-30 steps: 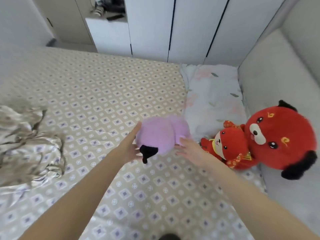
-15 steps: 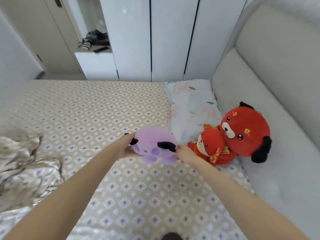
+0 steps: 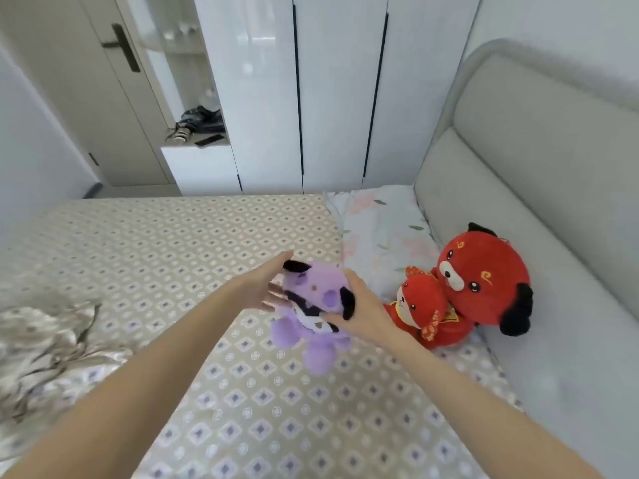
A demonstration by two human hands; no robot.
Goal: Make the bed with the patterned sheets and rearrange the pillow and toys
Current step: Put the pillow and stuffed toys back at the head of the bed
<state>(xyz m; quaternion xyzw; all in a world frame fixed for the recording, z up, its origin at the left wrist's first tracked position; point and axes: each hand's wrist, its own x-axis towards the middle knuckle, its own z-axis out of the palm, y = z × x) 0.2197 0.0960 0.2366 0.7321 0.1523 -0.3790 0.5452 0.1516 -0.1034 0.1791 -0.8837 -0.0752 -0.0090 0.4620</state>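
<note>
Just in front of the floral pillow, a purple plush toy is held between both hands above the patterned sheet. The right hand has its grip clamped round the toy's head. The left hand presses the opposite side, grip spread, fingers straight. At the pillow's near end sit a small red plush and a large red plush, touching; the large one leans on the headboard.

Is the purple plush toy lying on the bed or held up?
Held up: the purple plush toy hangs upright between left hand and right hand.
</note>
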